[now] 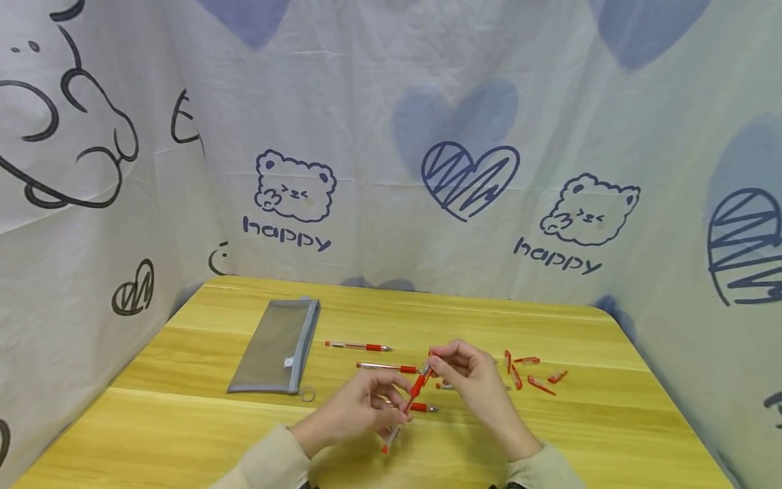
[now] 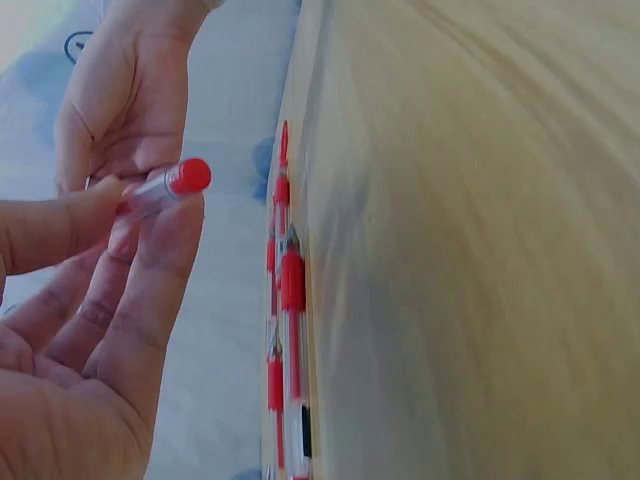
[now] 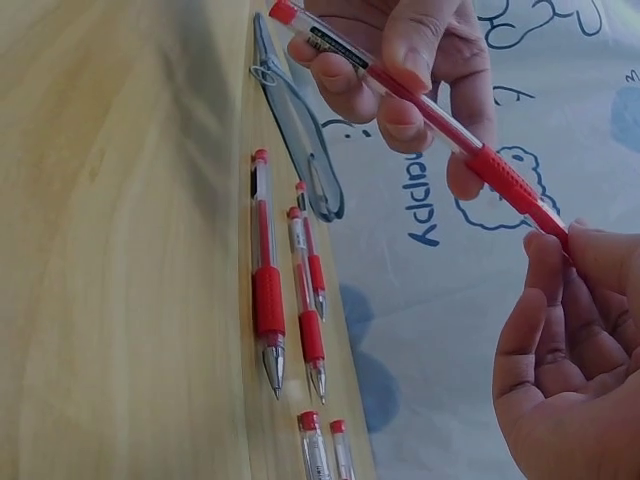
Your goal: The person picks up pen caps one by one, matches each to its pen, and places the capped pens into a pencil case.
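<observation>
A red gel pen with a clear barrel is held up between the two hands, tilted, its red end plug lowest. My left hand pinches the barrel between thumb and fingers. At the opposite end, the thumb and fingertips of my right hand pinch the tip, where a bit of red shows; they hide most of it. In the right wrist view the pen's ribbed red grip lies between the hands. Beneath them on the table are several more red pens without caps, including one pen with its metal tip bare.
Several loose red pen caps lie to the right of my right hand. A grey zip pouch with blue edging and a ring lies flat at the left. Another pen lies just right of it. A printed curtain encloses the wooden table.
</observation>
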